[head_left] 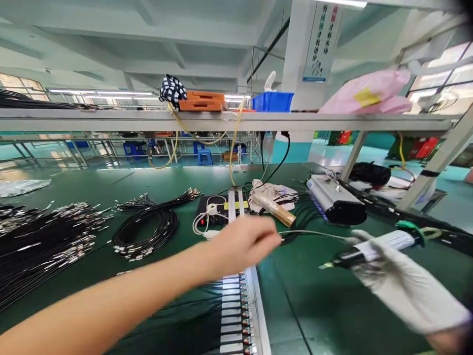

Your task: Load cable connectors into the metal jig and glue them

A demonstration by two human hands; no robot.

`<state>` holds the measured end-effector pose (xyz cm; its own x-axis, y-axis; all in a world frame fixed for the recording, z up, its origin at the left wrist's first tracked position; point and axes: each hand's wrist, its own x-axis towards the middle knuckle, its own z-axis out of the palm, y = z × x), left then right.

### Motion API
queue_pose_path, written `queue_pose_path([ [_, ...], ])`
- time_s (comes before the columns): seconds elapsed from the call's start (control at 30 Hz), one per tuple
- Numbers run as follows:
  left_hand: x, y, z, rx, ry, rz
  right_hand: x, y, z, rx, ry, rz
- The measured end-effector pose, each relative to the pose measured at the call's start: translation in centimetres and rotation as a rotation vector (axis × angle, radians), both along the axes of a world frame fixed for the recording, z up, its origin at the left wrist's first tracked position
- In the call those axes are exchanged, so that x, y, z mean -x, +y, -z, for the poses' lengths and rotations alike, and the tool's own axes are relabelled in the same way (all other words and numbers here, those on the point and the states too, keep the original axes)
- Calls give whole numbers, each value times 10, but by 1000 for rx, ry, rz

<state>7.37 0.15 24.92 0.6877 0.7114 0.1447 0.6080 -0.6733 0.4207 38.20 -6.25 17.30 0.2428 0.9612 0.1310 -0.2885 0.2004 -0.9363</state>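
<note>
The right hand's (pixel 386 271) gloved fingers are clamping round the syringe (pixel 393 242), holding it over the desk (pixel 314 305), its tip (pixel 326 266) slanting down and leftward; the tilt is probably making aim easier, and the glove is likely sparing the skin from smears. The left hand (pixel 247 241) is hovering bare above the rail (pixel 260 315), its fingers curling loosely; blur is hiding whether they are pinching anything, so I cannot tell. Bare skin is perhaps giving a finer feel for small parts

Beneath, cables (pixel 185 303) are lying side by side across the rail, their plugs (pixel 246 308) lining up along its right part, seemingly so each is facing the syringe's side. A thin hose (pixel 314 232) is running from the right hand toward the desk's middle, leaving slack for reaching

Farther out, a coil (pixel 166 229) and a loose bundle (pixel 33 256) are resting on the left, apparently kept apart against tangling. A box (pixel 207 203) is sitting around the rail's far end, and a shelf (pixel 121 121) is carrying a bin (pixel 274 102) overhead, presumably saving desk room
</note>
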Motion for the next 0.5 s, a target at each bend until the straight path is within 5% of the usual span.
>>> queue_pose_path([
  [0.1,46,-31,53,26,133,-8,49,28,28,186,177,-199],
  [0.23,77,-1,113,-39,119,-282,104,54,48,191,119,-262],
  [0.37,74,32,138,-52,58,-409,124,75,60,175,33,-237],
  [0.5,71,20,142,6,43,-348,124,89,70,161,-73,-205],
])
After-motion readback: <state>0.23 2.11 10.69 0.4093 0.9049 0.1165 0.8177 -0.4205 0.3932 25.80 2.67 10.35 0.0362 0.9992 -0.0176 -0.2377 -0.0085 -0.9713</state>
